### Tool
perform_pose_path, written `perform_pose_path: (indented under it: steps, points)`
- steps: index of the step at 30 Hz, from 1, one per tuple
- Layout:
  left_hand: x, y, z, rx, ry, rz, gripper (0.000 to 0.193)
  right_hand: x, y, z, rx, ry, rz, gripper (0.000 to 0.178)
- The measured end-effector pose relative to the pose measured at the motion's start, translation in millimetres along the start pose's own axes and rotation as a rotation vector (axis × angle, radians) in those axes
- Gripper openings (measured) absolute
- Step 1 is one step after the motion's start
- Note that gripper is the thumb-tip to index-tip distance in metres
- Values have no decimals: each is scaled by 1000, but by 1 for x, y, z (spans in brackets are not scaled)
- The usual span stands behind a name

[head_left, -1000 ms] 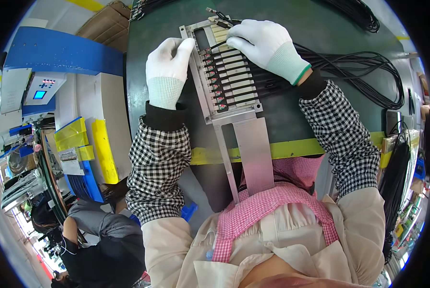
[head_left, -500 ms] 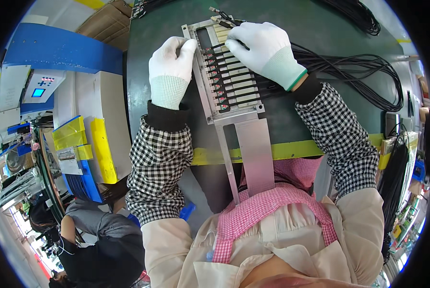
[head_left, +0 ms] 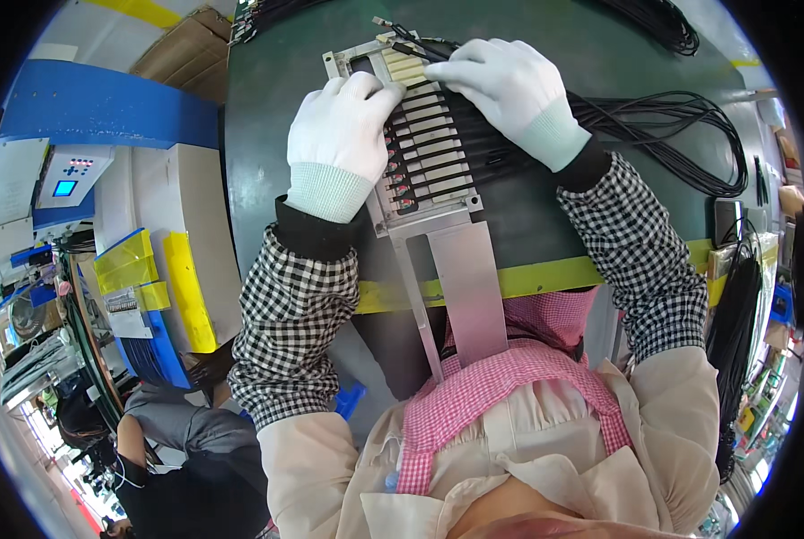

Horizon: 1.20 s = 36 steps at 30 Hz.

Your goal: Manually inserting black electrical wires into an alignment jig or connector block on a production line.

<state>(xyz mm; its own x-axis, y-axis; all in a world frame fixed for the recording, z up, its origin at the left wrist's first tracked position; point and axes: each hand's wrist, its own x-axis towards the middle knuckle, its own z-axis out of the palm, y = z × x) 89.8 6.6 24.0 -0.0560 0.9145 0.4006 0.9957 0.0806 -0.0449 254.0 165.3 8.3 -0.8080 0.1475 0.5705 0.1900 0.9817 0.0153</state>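
A metal fixture (head_left: 470, 205) lies lengthwise on the green table, with black cables (head_left: 438, 153) side by side across its pale slotted blocks. Small connector ends (head_left: 402, 190) line its left side. My left hand (head_left: 337, 135), in a white glove, is closed over the fixture's upper left, fingertips pressed at the end of the uppermost seated cable. My right hand (head_left: 514, 94), also gloved, pinches that black cable by the right edge; the fingertips partly hide it. Beyond the fingers, loose cable ends (head_left: 402, 34) lie across the fixture's far end.
Long black cable coils (head_left: 680, 135) spread over the table at right. Another cable bundle (head_left: 658, 20) lies far right. A flat metal plate (head_left: 470, 287) extends from the fixture over the yellow-taped edge (head_left: 545, 279). A blue and white machine (head_left: 105, 103) stands at left; a person (head_left: 195, 476) sits lower left.
My left hand has moved right from the fixture's left edge onto the cable end, and its fingers have closed. My right hand has shifted slightly right. The view has moved a little.
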Motion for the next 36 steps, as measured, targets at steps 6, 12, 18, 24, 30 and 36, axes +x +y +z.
perform_pose_path:
  steps: [6, 12, 18, 24, 30, 36]
  points:
    - [-2, 16, -4, 98, -72, -25, 38, 5, -9, 3, -232, -7, -107, 28]
    - [6, 12, 2, 91, 4, 42, 41, 6, -2, 2, 1, -19, -14, 26]
    - [8, 19, -1, 70, -51, -1, 40, 26, 16, -15, 229, -156, 363, 22]
    - [1, 17, 0, -269, 110, -190, 31, 27, 28, -3, 132, -209, 100, 20]
    - [5, -2, 4, -519, 383, -251, 23, 30, 13, 2, 197, 80, -57, 20]
    - [10, 15, -20, -1165, 153, -662, 18, 28, -14, -4, 456, -16, 193, 19]
